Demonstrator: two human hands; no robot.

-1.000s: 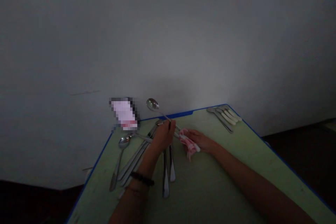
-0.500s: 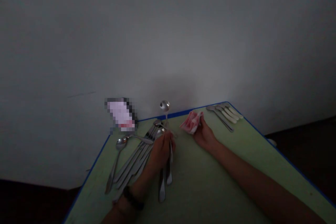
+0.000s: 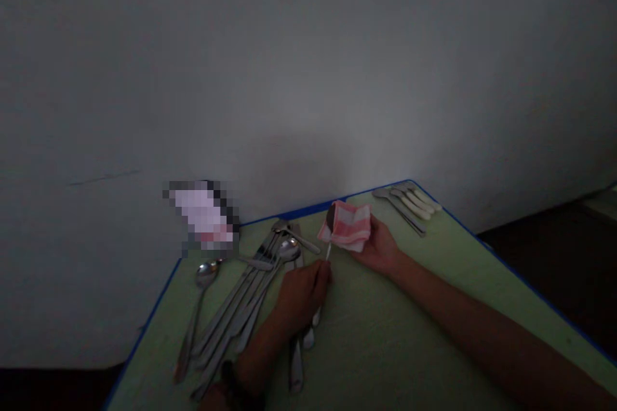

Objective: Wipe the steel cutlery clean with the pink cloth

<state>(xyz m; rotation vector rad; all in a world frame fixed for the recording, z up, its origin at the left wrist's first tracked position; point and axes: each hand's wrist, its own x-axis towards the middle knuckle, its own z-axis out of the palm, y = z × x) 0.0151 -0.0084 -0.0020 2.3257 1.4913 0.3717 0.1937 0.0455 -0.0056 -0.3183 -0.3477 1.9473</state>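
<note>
My left hand (image 3: 304, 290) is closed around the handle of a metal spoon (image 3: 330, 216), whose bowl points up and away. A pink-and-white checked cloth (image 3: 353, 225) is in my right hand (image 3: 382, 245), its fingers mostly hidden behind the fabric. The spoon's bowl lies against the left part of the cloth and is partly covered by it. Beneath and beside my left hand is a pile of cutlery, with a spoon (image 3: 289, 249) on top and several knives (image 3: 226, 327) side by side. Another large spoon (image 3: 195, 308) rests left of the pile.
The pale green table (image 3: 385, 347) has a blue edge and stands against a grey wall (image 3: 308, 77). At its far right corner lie several pieces of cutlery (image 3: 414, 205), some with white handles. A blurred-out phone-like object (image 3: 205, 212) leans at the far left corner.
The spoon in my left hand has swung right, from upright and apart to touching the cloth. My right hand has spread the cloth around its bowl. The view has shifted slightly.
</note>
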